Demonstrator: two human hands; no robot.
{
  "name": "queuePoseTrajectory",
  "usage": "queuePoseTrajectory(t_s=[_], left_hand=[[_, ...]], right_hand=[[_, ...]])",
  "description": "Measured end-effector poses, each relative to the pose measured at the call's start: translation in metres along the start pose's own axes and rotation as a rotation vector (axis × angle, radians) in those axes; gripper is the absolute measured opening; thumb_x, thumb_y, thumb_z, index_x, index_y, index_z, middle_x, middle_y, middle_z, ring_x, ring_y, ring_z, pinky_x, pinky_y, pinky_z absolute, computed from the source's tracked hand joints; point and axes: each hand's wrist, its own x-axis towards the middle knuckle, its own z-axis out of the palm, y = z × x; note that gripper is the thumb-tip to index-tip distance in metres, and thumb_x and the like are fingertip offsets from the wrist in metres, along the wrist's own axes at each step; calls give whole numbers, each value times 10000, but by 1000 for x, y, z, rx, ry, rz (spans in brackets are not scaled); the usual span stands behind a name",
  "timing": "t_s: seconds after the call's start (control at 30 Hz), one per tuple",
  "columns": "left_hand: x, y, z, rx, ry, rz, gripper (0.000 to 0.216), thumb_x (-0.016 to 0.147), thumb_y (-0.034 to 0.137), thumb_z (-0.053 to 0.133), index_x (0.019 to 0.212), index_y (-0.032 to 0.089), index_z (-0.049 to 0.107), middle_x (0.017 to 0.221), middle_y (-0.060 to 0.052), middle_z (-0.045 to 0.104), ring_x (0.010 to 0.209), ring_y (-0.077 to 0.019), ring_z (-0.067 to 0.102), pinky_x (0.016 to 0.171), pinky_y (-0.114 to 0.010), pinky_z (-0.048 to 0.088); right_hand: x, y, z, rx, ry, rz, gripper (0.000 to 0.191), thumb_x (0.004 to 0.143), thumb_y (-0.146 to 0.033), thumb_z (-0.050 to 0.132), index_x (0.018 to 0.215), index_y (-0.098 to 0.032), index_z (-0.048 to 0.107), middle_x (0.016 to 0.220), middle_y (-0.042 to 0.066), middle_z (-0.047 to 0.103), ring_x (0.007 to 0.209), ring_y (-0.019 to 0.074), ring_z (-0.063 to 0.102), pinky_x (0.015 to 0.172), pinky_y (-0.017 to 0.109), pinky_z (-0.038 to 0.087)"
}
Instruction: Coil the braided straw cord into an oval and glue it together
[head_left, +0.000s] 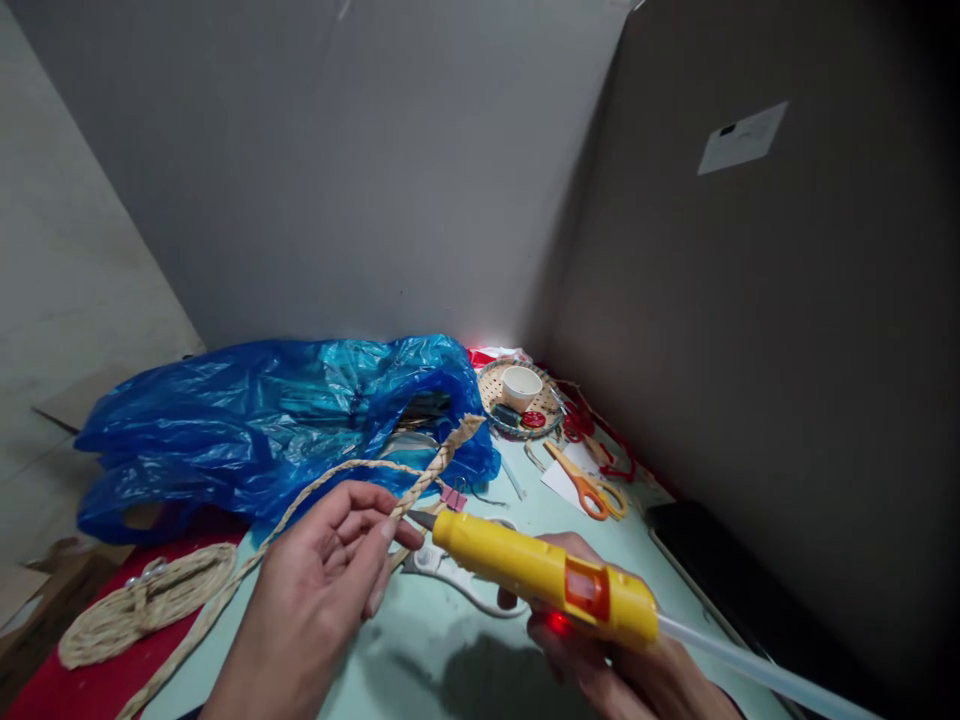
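My left hand [330,580] pinches a braided straw-coloured cord [439,465] between thumb and fingers. The cord's flattened end points up and away, and a thinner length trails back past my wrist to the lower left. In my right hand [600,650] is a yellow hot glue gun [540,570], held with its dark nozzle pointing left. The nozzle tip is right at the braid by my left fingertips; whether it touches cannot be made out. A red light glows near the handle, and a translucent glue stick [742,650] sticks out of the back.
A blue plastic bag [285,420] lies along the back left. White-handled shears [457,580] rest beneath the glue gun. Orange scissors [581,485], a woven tray [491,388] with a white cup [521,386], and a black phone-like slab [712,560] are at right. Coiled cord [150,605] lies left.
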Motion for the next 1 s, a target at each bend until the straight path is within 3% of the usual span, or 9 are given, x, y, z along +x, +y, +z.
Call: queuePoseTrajectory(t_s=[0.07,0.23,0.33,0.47,0.7,0.9,1.0], left_hand=[[0,0,-1,32,-11,16,347,818,542,694,933,221,628,540,69,514,470,-114,489,429,-186,362],[1,-2,-3,60,-68,59,322,859,539,649,919,224,625,511,59,539,454,-119,512,455,-199,431],[-1,-1,-2,59,-89,49,338,865,558,629,907,223,623,512,50,560,443,-120,515,435,-197,432],[-5,2,2,30,-19,31,308,808,526,692,862,231,620,485,55,565,417,-121,506,422,-203,433],[-4,-2,-1,64,-80,50,309,879,535,631,926,233,590,537,49,600,437,-121,560,430,-193,455],[-3,0,2,62,-69,63,291,858,514,649,889,229,601,497,52,591,408,-114,541,407,-181,441],[-4,0,8,24,24,53,271,807,490,683,840,231,608,470,51,578,394,-115,530,396,-182,429]], right_hand=[[9,-14,1,-22,32,-45,180,967,-424,581,1094,-346,683,1037,73,716,908,271,678,834,389,587],[13,-22,4,20,23,-37,179,987,-451,529,945,-318,642,940,57,677,813,243,628,765,382,561],[12,-16,7,63,28,4,206,1000,-476,502,956,-316,623,907,48,658,784,232,604,720,372,553],[15,-12,8,152,18,-47,188,993,-456,533,956,-313,651,886,42,639,759,217,566,726,364,554],[22,-30,4,314,0,-40,244,969,-507,555,933,-314,699,816,41,622,704,218,566,648,360,556],[19,-33,7,118,77,-51,167,978,-444,560,921,-305,634,815,30,655,684,206,594,634,354,506],[16,-28,5,121,49,-28,65,955,-385,606,955,-325,630,844,39,657,712,230,600,681,384,492]])
